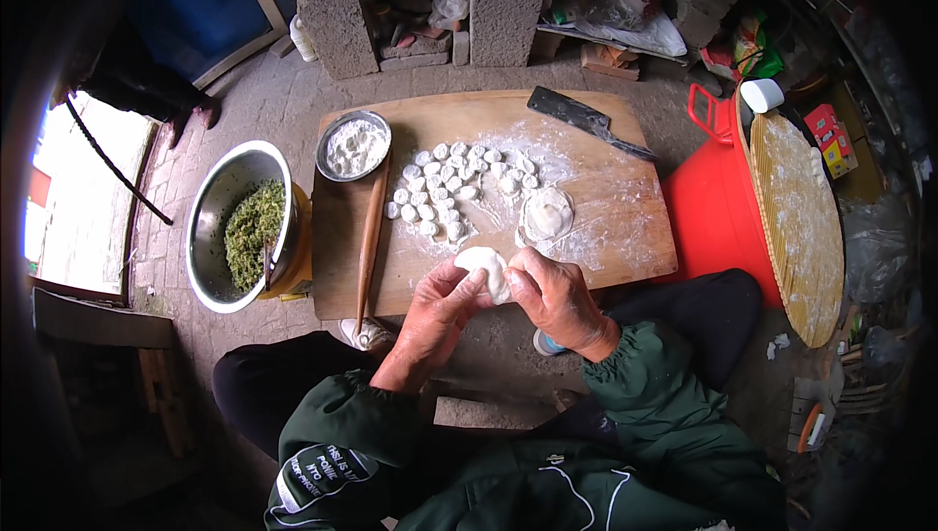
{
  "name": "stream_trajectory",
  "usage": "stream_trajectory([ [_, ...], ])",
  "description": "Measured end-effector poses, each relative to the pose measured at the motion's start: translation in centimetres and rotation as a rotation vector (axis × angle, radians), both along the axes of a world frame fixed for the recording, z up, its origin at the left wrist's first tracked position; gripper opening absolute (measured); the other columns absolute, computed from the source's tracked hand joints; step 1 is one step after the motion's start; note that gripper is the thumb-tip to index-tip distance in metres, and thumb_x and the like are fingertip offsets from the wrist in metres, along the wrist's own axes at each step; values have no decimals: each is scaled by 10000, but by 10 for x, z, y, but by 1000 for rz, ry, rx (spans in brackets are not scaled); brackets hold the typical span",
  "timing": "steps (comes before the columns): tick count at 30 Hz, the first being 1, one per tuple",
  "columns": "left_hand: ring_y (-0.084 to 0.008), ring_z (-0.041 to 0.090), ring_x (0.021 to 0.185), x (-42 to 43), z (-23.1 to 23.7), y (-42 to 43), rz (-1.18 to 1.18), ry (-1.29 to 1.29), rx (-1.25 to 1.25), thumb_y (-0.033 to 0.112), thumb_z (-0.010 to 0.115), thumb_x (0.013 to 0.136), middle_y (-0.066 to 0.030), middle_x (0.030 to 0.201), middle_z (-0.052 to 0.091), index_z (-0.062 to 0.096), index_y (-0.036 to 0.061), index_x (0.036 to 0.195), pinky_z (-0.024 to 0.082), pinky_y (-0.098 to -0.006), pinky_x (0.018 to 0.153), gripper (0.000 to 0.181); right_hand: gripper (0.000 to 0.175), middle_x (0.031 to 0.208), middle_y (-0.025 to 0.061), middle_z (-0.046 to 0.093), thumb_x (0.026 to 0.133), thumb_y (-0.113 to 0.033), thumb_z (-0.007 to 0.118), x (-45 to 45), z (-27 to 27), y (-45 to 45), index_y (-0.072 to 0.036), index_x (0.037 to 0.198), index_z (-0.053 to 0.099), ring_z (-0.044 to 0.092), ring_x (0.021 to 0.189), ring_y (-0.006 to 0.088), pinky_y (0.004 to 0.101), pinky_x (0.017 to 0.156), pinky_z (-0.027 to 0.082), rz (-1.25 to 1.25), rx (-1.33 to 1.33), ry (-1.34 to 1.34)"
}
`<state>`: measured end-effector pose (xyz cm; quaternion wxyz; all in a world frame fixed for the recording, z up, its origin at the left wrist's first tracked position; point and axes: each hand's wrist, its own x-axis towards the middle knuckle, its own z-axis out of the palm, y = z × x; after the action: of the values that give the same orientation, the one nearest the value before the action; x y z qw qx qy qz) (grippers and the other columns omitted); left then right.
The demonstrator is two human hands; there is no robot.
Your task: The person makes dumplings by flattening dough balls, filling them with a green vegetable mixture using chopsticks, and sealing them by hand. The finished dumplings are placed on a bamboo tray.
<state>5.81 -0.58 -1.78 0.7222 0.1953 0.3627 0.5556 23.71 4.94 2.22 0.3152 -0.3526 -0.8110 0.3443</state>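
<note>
Between my two hands is a white dough dumpling (486,269), folded over, held above the near edge of a wooden board (615,238). My left hand (444,304) grips its left side, thumb across the dough. With thumb and fingers, my right hand (551,293) pinches its right edge. Just beyond lies a small stack of round dough wrappers (547,214). Farther left, several floured dough pieces (437,183) are spread out. A tapered rolling pin (374,238) lies along the board's left part, beside a metal bowl of flour (357,145).
Left of the board, a steel basin (201,238) holds chopped green filling (256,234) and a utensil. A dark cleaver (586,121) lies at the board's far right. A floured round tray (797,223) rests on a red tub (714,216). Someone's legs (150,84) are at far left.
</note>
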Motion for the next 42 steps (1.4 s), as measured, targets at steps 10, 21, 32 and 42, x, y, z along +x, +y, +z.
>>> stream_trajectory([
  [10,-117,637,969,0,6,0,-48,27,57,125,630,955,-35,1092,679,629,35,1188,527,-261,829,250,82,807,157,616,948,-103,583,2,2,1,-49,957,523,641,737,372,414,595,483,-11,97,-2],
  [21,-126,632,1001,-2,4,0,-99,92,62,145,649,946,-42,1091,676,638,28,1173,533,-281,855,256,99,802,149,630,913,-59,626,4,2,2,-44,970,548,653,719,353,385,610,500,-15,109,20],
  [32,-117,625,1000,-2,7,0,-115,97,60,137,642,951,-35,1088,675,636,27,1180,518,-273,880,255,103,837,131,636,896,-34,643,4,1,2,-32,961,563,656,731,328,370,640,511,-28,128,57],
  [42,-109,619,974,0,8,0,-120,167,104,140,638,954,-37,1067,675,626,6,1181,510,-266,856,264,129,842,136,627,881,-6,653,4,4,3,-26,975,567,650,741,322,362,649,509,-15,149,81],
])
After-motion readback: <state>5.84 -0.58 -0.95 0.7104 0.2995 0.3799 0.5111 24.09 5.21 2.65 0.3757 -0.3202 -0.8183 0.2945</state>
